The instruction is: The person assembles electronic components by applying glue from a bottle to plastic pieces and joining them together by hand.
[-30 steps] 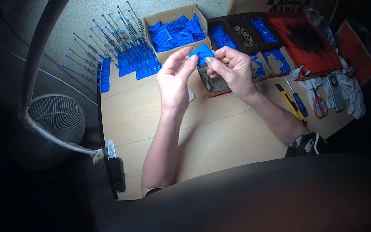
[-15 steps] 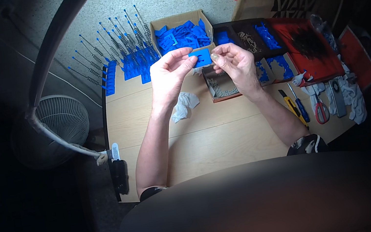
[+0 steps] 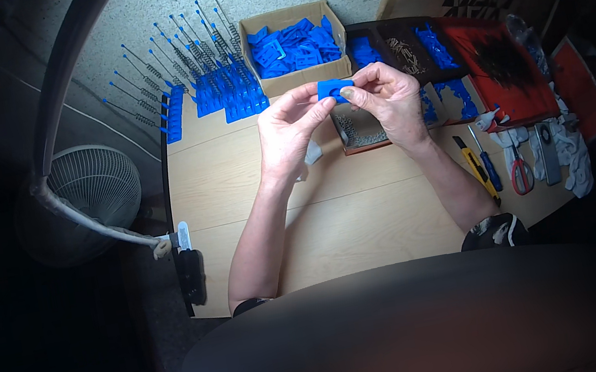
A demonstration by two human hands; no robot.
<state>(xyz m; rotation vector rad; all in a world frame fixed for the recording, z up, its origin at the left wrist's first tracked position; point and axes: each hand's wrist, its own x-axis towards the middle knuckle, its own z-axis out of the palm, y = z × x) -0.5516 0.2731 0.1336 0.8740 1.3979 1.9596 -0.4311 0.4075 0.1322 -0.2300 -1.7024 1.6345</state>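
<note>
hands: left hand (image 3: 293,125) and right hand (image 3: 387,94) grip pinched together on small flat blue plastic piece (image 3: 333,89)
box: open brown cardboard box (image 3: 299,77) of blue parts, just behind
hidden: piece detail unclear

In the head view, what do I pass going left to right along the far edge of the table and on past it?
Blue pieces with springs and rods → cardboard box of blue parts → black tray → red tray.

Single head-worn fisheye, looking steeply down at the light wooden counter (image 3: 367,214) from fairly close; rim dark and bent, probably vignetting.
</note>
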